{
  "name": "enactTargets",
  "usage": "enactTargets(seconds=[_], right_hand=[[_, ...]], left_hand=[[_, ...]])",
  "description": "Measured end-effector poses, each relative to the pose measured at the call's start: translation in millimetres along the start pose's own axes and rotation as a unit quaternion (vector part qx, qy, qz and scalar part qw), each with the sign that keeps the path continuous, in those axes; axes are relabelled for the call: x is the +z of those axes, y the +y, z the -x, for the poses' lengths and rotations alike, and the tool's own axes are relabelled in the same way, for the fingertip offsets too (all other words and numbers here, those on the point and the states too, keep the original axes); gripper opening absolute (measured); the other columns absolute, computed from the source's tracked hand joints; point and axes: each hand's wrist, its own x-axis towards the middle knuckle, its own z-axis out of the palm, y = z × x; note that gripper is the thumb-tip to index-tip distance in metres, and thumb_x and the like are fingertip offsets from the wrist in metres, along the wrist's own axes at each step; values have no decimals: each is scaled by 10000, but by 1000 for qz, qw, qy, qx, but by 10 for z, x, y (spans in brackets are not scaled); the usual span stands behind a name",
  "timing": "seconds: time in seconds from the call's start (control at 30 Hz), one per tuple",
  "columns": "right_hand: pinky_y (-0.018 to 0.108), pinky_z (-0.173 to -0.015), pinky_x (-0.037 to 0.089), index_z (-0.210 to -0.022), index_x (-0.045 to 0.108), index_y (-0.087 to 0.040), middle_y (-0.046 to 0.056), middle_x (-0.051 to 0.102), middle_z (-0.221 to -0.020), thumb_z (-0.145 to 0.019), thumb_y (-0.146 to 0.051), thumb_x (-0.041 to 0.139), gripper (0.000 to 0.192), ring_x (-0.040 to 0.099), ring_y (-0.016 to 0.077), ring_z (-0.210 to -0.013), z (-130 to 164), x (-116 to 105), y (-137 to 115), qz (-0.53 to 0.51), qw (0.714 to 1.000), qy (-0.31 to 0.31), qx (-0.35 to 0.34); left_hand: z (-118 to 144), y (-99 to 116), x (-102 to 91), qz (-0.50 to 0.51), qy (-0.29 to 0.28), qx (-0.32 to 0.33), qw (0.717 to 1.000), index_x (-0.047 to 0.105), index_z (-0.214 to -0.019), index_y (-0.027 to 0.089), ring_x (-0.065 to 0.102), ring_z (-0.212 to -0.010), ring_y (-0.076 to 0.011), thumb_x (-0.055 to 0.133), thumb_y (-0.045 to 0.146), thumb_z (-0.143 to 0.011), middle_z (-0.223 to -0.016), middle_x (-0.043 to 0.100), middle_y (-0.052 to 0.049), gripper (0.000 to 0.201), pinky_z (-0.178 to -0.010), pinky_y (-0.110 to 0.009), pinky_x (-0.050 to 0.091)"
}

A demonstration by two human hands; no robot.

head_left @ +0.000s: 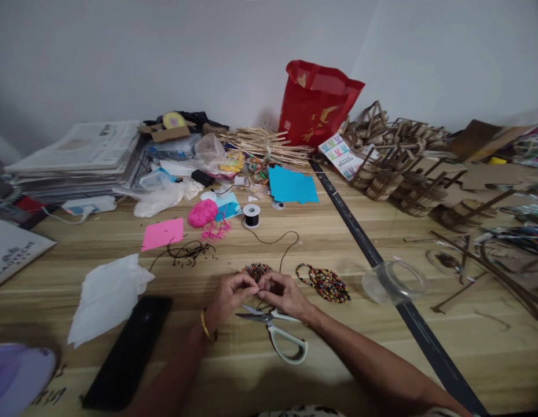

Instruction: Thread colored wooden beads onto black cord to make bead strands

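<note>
My left hand (234,291) and my right hand (282,291) meet above the table, thumbs and fingertips pinched together. A thin black cord (274,240) runs from a white spool (252,214) down to my right hand, and a bit of dark cord shows just below the fingers. The pinched spot itself is too small to make out. Just behind my fingertips lies a bunch of multicoloured beads (256,269), partly covered by the hands. Scissors (277,330) with white handles lie spread below my hands. Right of my right hand rest coiled strings of beads (327,282).
Black cord snippets (193,252), a pink paper (163,233), pink yarn (203,213) and blue sheets (293,185) lie beyond. A tissue (108,295) and black phone (128,353) are at left. A tape roll (394,282) and small wooden buckets (420,194) stand at right.
</note>
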Motion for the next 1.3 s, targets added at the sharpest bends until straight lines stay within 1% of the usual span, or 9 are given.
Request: enactTargets(seconds=[0.13,0.37,0.57,0.63,0.8,0.93,1.07,1.17,1.3], right_hand=[[189,-480,307,-752,549,-148,-29,463,-620,-748,-398,632,264,388,69,-529,-5,4,20,-19,1000,7,17],[181,-466,286,-761,564,-146,-37,459,-606,-759,-386,628,248,372,64,-512,-15,0,53,-21,1000,4,21],[189,-480,296,-747,595,-140,-22,478,-614,-774,-387,612,249,390,78,-536,-27,-10,68,22,999,32,8],[189,-478,297,-751,600,-139,-15,487,-624,-769,-391,617,253,392,79,-541,-31,-11,63,19,999,35,10],[181,-453,284,-799,577,-143,-26,485,-612,-738,-422,639,291,371,67,-507,-39,-1,51,-36,998,33,34],[183,-436,263,-744,572,-145,-37,453,-565,-745,-432,628,293,344,66,-487,-42,0,49,-4,999,37,35],[192,-462,284,-734,575,-148,-27,466,-592,-768,-426,604,282,366,77,-514,-42,-8,46,26,998,47,23],[200,-497,310,-742,575,-150,-15,492,-633,-786,-398,589,252,400,88,-549,-42,-16,45,40,997,60,10],[210,-526,329,-745,573,-150,2,523,-673,-794,-370,583,226,427,98,-583,-42,-18,57,51,997,64,0]], left_hand=[[5,-20,8,-15,7,7,1000,637,-717,125,554,-663,-128,609,261,-750,-692,627,-27,143,-638,-223,431],[-2,-38,-12,-30,30,3,999,639,-713,130,562,-656,-132,608,272,-747,-687,631,-27,149,-621,-220,437],[-7,27,-15,-54,57,3,997,639,-684,127,566,-644,-138,614,255,-720,-667,633,-31,135,-612,-225,440],[-11,59,-11,-81,55,14,995,651,-678,132,567,-643,-140,616,241,-713,-667,641,-33,119,-619,-229,441],[-6,104,-3,-140,46,36,988,662,-680,145,570,-649,-141,593,220,-738,-667,645,-32,117,-635,-231,431],[1,96,-2,-135,54,36,989,649,-673,144,572,-658,-146,596,230,-739,-677,646,-38,121,-636,-232,433],[-7,68,-22,-135,50,38,989,646,-682,148,569,-654,-144,584,231,-750,-676,644,-34,124,-634,-231,430],[-15,57,-52,-186,34,35,981,653,-703,151,572,-666,-150,584,206,-744,-693,643,-36,97,-642,-242,422],[-5,50,-70,-306,-6,43,951,656,-667,167,549,-675,-163,606,173,-723,-672,616,-33,75,-648,-263,395]])
